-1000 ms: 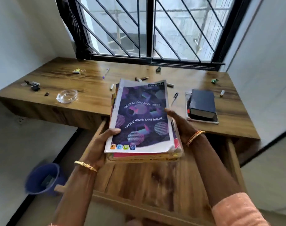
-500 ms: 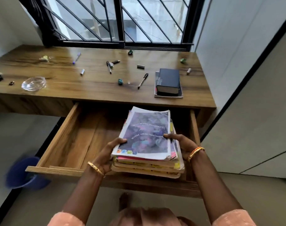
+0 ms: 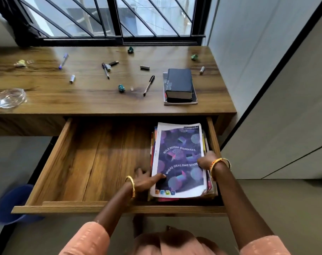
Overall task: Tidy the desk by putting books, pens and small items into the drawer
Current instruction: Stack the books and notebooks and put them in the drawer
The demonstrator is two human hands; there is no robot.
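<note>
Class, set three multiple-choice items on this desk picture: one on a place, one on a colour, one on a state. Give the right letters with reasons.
1. Where does the stack of notebooks lie?
A. at the right end of the drawer
B. on the desk top
C. on the floor

2. What colour is the thick book on the desk?
A. red
B. dark blue-black
C. white

3. What state is the drawer in?
A. shut
B. taken out of the desk
C. pulled open

Answers:
1 A: the stack sits against the drawer's right wall, with the left hand and right hand on it.
2 B: its cover is dark blue-black.
3 C: its wooden bottom shows below the desk's front edge.
</note>
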